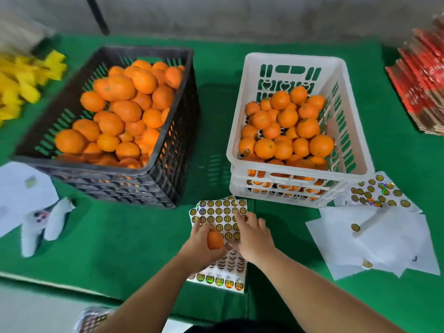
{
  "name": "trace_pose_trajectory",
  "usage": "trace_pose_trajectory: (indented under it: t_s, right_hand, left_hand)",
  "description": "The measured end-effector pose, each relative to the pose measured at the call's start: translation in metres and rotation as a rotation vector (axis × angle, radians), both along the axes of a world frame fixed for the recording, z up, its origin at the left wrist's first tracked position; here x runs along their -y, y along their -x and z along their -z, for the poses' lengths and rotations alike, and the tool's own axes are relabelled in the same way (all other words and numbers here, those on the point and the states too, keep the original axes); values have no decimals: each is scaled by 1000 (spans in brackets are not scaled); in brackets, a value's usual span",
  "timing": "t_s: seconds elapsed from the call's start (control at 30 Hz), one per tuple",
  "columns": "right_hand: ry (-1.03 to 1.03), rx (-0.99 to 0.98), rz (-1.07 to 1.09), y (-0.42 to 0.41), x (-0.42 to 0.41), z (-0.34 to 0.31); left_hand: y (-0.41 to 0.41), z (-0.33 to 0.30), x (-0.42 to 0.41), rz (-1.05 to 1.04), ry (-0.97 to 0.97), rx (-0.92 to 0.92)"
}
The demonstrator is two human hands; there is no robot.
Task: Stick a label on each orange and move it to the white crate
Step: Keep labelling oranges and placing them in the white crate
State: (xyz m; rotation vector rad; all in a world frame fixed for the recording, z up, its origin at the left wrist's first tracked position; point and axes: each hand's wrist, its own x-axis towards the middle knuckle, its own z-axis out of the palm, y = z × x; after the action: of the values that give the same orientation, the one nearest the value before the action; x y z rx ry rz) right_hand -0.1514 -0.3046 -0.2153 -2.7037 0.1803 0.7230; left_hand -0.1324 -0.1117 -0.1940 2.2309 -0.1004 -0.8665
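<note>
Your left hand [204, 243] grips one orange [214, 240] over the label sheet [219, 246] at near centre of the green table [120, 236]; your right hand [254, 236] lies fingers-down on that sheet just right of the orange, and whether it pinches a label cannot be told. Far left: black crate [168, 150], heaped with oranges; far right: white crate [283, 186], part-filled with oranges. Near right: loose white sheets [384, 241], a few labels left on them; left edge: yellow items [21, 80].
</note>
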Motion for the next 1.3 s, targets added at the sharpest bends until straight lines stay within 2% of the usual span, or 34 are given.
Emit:
trace_pose_trajectory:
  t_s: [0.13,0.23,0.33,0.4,0.5,0.63,0.83,1.0,1.17,1.27,1.3]
  right_hand:
    - [95,160,-39,3,-1,7]
    - [50,265,-22,8,-1,3]
    - [-205,290,113,15,2,-10]
    - [-427,313,252,20,10,-27]
    - [-594,416,326,35,25,-56]
    - [-722,556,389,50,40,-101]
    - [-685,716,344,58,50,-158]
    - [-526,784,302,64,50,-183]
    - [-681,933,378,73,45,-196]
    - [-365,1219,350,78,42,-213]
    - [-315,1289,326,79,38,-221]
  left_hand:
    - [4,12,-3,91,19,-30]
    - [11,6,0,71,33,22]
    - [17,-19,1,-75,157,54]
    - [18,-43,0,-225,345,-67]
    - [18,-76,0,-422,658,-279]
    - [16,-115,11,-420,783,-240]
    - [16,-159,23,-321,851,-129]
    - [23,-180,21,-253,848,-81]
    - [26,-185,11,-276,870,-56]
    - [26,-186,5,-248,817,14]
    - [27,-187,4,-239,802,42]
